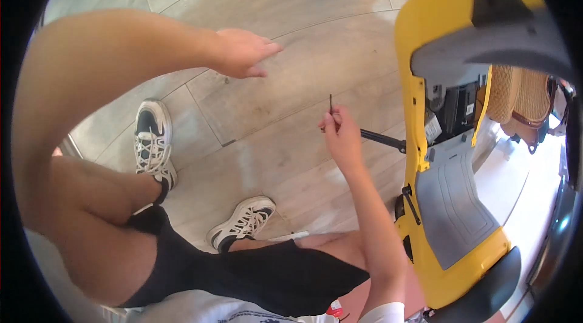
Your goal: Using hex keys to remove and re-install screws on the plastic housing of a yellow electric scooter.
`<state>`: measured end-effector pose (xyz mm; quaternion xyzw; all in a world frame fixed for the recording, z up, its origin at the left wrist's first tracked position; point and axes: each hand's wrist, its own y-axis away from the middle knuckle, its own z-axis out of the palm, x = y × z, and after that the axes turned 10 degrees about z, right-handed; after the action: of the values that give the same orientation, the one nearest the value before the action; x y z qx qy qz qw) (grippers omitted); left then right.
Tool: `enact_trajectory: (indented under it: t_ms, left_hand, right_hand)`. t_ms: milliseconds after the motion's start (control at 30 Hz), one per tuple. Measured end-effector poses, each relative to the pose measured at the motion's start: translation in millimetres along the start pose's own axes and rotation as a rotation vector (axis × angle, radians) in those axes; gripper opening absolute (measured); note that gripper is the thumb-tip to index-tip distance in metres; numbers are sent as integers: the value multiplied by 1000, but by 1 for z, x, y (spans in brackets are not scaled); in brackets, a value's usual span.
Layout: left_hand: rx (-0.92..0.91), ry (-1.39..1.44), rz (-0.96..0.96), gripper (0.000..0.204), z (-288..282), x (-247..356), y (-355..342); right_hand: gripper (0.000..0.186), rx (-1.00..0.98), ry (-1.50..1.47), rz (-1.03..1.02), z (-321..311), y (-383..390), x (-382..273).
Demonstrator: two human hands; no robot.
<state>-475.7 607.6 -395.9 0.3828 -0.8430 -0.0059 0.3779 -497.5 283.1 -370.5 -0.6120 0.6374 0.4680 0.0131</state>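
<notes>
- Fingers of the right hand [344,136] are pinched on a thin dark rod [331,102], which sticks out past the fingertips, above the middle of the floor.
- Fingers of the left hand [243,54] are loosely stretched out, clasping nothing visible, over the floor's far part.
- The floor [291,80] is of pale, wood-look planks with thin dark seams, some worn brownish patches and soft bright reflections.
- A yellow scooter [416,31] takes up the floor's right side; a black bar [382,139] juts from its left edge, ending in view near the right hand.
- Between the scooter's yellow edges an open bay shows a black box [460,110]; just nearer lies a grey footboard [455,207].
- Beyond the scooter's right edge are tan woven items [519,95] and a brightly lit pale surface [510,171].
- Two white-and-black shoes [153,134] rest on the floor, left of the scooter.
</notes>
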Motion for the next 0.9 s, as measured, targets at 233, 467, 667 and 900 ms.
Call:
enact_trajectory:
  t_ms: [233,467,667,900]
  left_hand:
    - [44,-317,518,39,-24,-68,-2]
    - [212,-231,559,22,-5,-164,9]
    - [403,-105,496,11,16,-196,7]
    - [405,-2,521,9,10,-196,8]
  right_hand:
    - [19,0,-25,-84,84,-62,-90]
    - [21,68,98,-183,120,-140,-161]
    - [30,251,114,-44,79,-204,-152]
    - [51,753,538,435,-37,-287,-97]
